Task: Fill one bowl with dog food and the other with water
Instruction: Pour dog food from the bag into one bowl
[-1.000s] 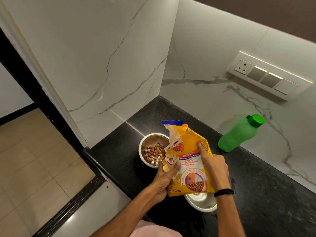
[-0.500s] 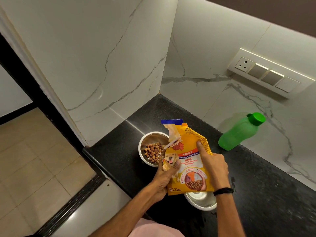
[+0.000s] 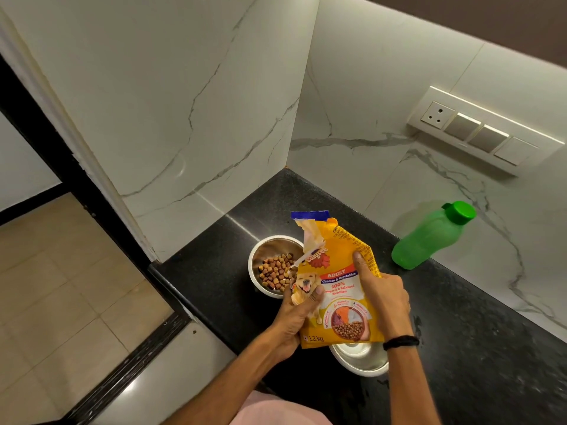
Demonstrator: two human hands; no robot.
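Black granite counter [image 3: 460, 348] is being bounded by marble walls on the left and far sides, its near-left edge dropping to a tiled floor; on it, a yellow dog food bag [image 3: 337, 289] is being held upright by both hands. The left hand [image 3: 296, 320] is being closed around the bag's lower left side, thumb pressed on the printed front; the right hand [image 3: 383, 299] is being wrapped around the right edge, thumb laid up the panel. The bag is judged light, soft and crinkly, its torn top floppy; it is best gripped at the sides, low down, as is being done. Kibble is lying in the far steel bowl [image 3: 264, 250], just left of the bag's mouth; the near bowl [image 3: 359, 360], apparently empty, is being partly hidden beneath the bag. A green water bottle [image 3: 426, 240] is leaning against the far wall, well apart to the right; open counter is being left on the right for setting the bag down, while the near-left edge is judged close to the bowls.
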